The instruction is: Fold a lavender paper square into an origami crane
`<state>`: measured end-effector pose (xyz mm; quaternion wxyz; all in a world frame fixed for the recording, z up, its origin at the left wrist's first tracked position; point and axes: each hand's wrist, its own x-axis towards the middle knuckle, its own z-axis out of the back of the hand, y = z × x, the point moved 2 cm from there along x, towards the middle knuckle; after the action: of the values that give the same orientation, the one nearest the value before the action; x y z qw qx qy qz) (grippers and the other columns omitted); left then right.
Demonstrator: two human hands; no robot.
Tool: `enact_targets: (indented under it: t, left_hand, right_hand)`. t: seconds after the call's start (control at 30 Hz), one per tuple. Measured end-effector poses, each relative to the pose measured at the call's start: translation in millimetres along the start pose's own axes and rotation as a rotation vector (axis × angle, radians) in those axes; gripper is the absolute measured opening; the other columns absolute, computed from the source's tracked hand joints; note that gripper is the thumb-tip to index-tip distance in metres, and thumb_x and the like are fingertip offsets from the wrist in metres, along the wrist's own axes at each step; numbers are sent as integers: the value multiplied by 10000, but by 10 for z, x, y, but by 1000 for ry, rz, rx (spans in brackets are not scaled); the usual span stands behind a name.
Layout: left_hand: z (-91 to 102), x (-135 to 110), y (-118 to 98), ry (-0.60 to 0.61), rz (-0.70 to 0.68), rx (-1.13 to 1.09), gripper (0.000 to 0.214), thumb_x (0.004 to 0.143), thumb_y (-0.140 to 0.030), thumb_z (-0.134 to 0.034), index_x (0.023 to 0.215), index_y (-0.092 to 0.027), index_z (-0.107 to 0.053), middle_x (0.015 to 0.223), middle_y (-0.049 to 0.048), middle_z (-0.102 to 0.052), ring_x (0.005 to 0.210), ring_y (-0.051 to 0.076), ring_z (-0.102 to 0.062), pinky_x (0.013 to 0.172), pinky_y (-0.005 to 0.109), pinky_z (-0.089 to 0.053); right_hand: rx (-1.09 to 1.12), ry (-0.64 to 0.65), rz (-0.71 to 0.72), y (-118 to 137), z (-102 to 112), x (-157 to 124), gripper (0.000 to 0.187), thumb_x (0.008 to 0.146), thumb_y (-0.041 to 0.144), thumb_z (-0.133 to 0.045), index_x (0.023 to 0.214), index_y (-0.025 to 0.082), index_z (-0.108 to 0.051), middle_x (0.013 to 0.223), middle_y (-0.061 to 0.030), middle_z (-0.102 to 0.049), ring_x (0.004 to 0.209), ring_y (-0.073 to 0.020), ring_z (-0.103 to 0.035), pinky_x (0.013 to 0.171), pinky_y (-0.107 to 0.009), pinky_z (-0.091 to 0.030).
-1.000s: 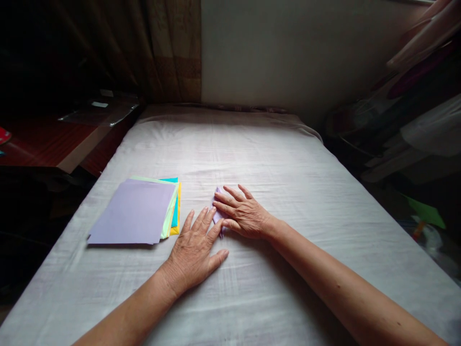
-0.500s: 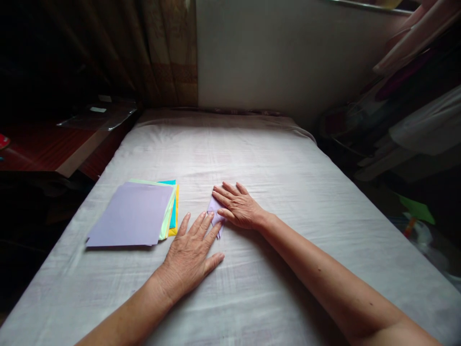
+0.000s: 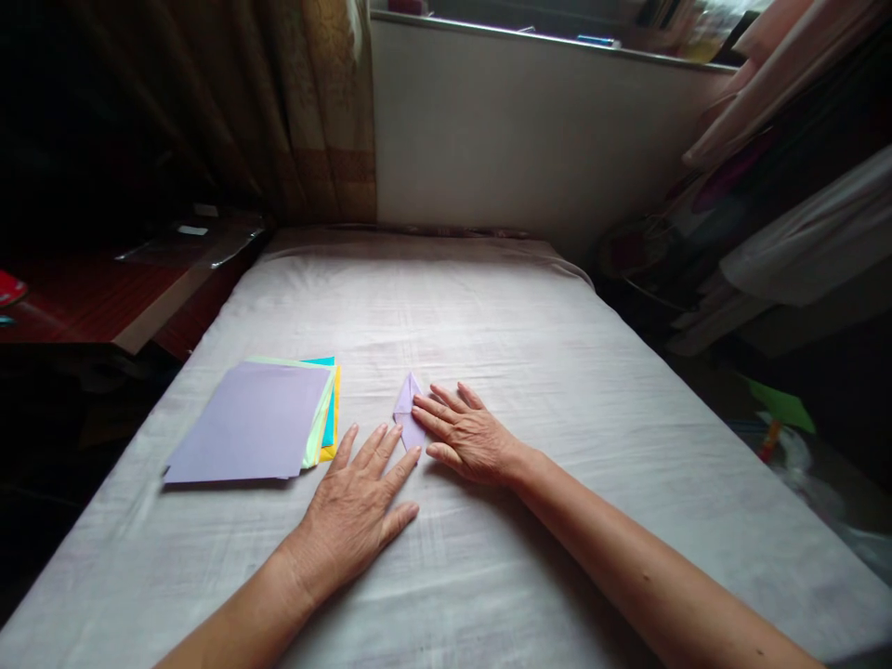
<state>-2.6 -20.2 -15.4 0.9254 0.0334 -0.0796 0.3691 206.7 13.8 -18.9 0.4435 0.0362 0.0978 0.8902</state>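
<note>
Baring more of the folded lilac paper (image 3: 410, 430), creases visible, the right hand (image 3: 472, 440), like the left hand (image 3: 350, 509), spreads fingers gripping nothing; left-side contact seems unclear.

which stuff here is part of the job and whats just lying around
Part of the job:
folded purple paper, the right hand partly over it, the left hand by its near end
probably the paper stack, its top sheet a similar purple

Apparently just lying about:
clear plastic on the wooden table
green item at right, too dim to identify
</note>
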Motion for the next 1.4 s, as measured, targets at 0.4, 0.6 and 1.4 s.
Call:
enact_targets:
  t: [0.4, 0.6, 1.4]
  left_hand:
    - [122, 18, 77, -22, 7, -194, 421, 955, -456, -483, 1326, -275, -563, 1360, 57, -606, 1295, 275, -510, 1163, 532, -197]
    - [162, 443, 385, -135, 197, -304, 360, 950, -293, -460, 1274, -240, -608, 1339, 67, -620, 1275, 243, -528, 1123, 468, -331]
    - [102, 1063, 220, 86, 700, -366, 132, 780, -261, -658, 903, -221, -630, 1027, 59, -673, 979, 231, -633, 830, 311, -460]
  right_hand:
    - [23, -185, -139, 57, -35, -88, 538, 986, 421, -442, 1478, 208, -399, 1546, -73, -360, 1448, -283, -281, 1174, -543, -182]
    - [33, -270, -235, 146, -8, -213, 440, 978, 361, -459, 1386, 209, -523, 1483, -97, -469, 1397, -309, -368, 1137, -556, -244]
    - [151, -430, -313, 99, -69, -220, 254, 900, 263, -543, 1113, 221, -675, 1364, -114, -576, 1324, -334, -444, 1078, -549, -328]
